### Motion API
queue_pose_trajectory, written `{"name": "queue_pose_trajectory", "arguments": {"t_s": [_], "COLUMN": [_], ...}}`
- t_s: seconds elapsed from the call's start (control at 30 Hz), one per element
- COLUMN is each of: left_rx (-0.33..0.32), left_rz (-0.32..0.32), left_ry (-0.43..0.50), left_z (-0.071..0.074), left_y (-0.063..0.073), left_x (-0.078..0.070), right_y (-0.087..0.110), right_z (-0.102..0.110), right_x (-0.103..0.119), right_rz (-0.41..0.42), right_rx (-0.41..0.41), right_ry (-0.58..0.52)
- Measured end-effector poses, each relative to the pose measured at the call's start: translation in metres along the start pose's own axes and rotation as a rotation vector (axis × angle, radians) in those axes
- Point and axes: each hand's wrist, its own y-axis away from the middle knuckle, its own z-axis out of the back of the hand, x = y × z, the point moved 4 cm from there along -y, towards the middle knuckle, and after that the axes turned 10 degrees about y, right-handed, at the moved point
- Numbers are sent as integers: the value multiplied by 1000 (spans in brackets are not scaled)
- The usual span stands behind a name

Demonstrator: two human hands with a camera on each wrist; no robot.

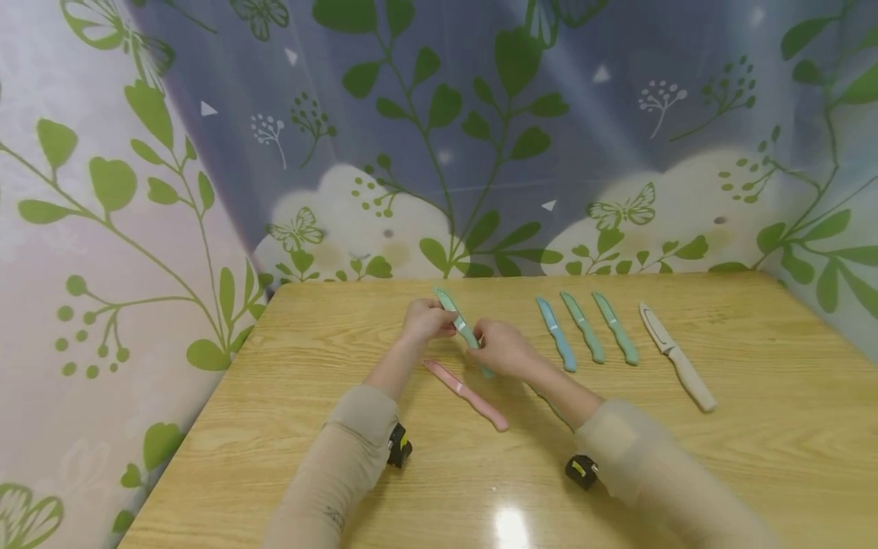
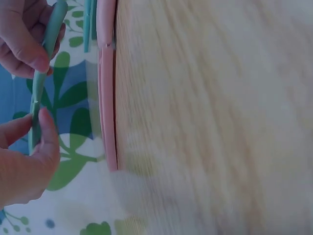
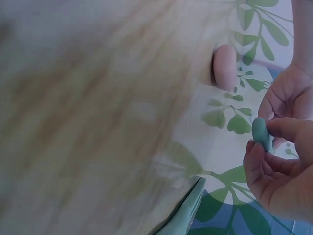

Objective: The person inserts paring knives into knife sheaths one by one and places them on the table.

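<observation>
A light green knife (image 1: 466, 333) with a sheath over its blade is held raised between both hands. My left hand (image 1: 425, 320) pinches it at the sheathed end, thumb and fingers on opposite sides in the left wrist view. The handle is gripped by my right hand (image 1: 504, 349); its rounded butt (image 3: 261, 132) shows between thumb and fingers in the right wrist view. Below the hands a pink knife (image 1: 472, 396) lies slantwise on the table. Another green knife (image 1: 552, 404) is mostly hidden under my right hand and forearm, with a teal tip (image 1: 488, 373) showing.
On the right of the wooden table (image 1: 309, 427) lie a blue knife (image 1: 557, 335), two green knives (image 1: 583, 328) and a larger cream knife (image 1: 677, 358), roughly parallel. A leaf-patterned cloth (image 1: 439, 152) hangs behind the table's back edge.
</observation>
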Motion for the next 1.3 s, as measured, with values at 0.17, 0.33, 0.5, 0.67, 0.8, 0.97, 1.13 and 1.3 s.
{"name": "queue_pose_trajectory", "arguments": {"t_s": [0.17, 0.33, 0.5, 0.67, 0.8, 0.97, 1.13, 1.3], "left_rx": [-21, -59, -101, -89, -75, -55, -56, -54], "left_rz": [19, 19, 25, 21, 14, 6, 23, 24], "left_ry": [-129, -204, -267, -385, -524, -623, -652, -659], "left_z": [4, 6, 7, 5, 7, 6, 5, 3], "left_y": [-5, -8, -8, -11, -13, -16, -18, -19], "left_x": [1, 1, 4, 9, 13, 17, 18, 17], "right_y": [-6, -12, -14, -15, -16, -17, -18, -19], "right_z": [-2, -7, -12, -19, -25, -29, -28, -29], "right_x": [4, 8, 13, 13, 12, 12, 14, 16], "right_rz": [33, 52, 60, 54, 68, 74, 67, 56], "right_rx": [-6, 30, 92, 139, 157, 155, 161, 170], "right_ry": [77, 138, 148, 155, 170, 182, 194, 212]}}
